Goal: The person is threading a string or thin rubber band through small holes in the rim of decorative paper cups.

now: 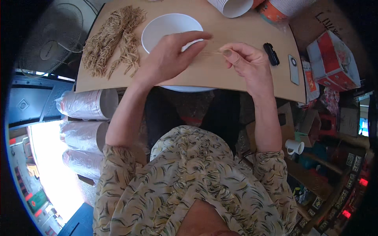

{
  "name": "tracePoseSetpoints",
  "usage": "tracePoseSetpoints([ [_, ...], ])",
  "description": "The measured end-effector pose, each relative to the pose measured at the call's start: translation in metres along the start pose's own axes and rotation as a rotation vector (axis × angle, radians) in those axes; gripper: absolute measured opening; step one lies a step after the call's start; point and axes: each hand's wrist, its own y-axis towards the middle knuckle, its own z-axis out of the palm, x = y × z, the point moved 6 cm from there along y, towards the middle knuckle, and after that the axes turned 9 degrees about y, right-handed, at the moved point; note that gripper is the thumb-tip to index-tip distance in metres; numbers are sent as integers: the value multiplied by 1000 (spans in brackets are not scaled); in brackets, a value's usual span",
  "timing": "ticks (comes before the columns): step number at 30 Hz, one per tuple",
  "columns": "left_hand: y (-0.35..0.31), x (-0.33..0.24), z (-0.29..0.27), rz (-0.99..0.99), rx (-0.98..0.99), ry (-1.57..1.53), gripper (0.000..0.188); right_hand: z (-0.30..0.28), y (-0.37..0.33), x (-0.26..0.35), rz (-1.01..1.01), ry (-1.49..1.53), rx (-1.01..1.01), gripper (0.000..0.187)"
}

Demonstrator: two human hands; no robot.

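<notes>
Your two hands are apart from each other above the worktop (232,76), both nearer its near edge than its far one. Your right hand (252,65) has thumb and forefinger pinched together on a thin pale strand (214,52), which runs out leftward from the fingertips toward your left hand (165,59). The thumb and forefinger of that left hand point right with a gap between their tips; the strand's far end is too fine to follow, so you cannot tell whether it touches them.

Your left hand covers part of the white bowl (169,25), which sits left of the middle of the worktop. Beyond the bowl, along the left edge, lies a heap of tan, stringy strands (108,41), with a looser clump trailing on its right side. Below the near edge, between your knees, the rim of another white round vessel (189,89) shows.

Near the right edge, past your right hand, a black object (271,54) lies beside a phone (293,69). At the far edge lies a stack of white tubs (236,7), and toward the far right corner a second stack with orange patterning (272,12). Plastic-wrapped stacks of tubs (84,104) lie off the near left corner, below a fan (49,39).
</notes>
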Motion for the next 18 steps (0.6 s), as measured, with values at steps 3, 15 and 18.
tracePoseSetpoints([
  [3, 14, -9, 27, -250, 439, -422, 41, 5, 2, 8, -31, 30, -1, 18],
  [15, 13, -4, 42, -349, 435, -587, 29, -17, 0, -5, 107, 159, -85, 30],
  [18, 13, -5, 41, -293, 429, -455, 30, -17, 2, -2, 73, -36, -74, 24],
])
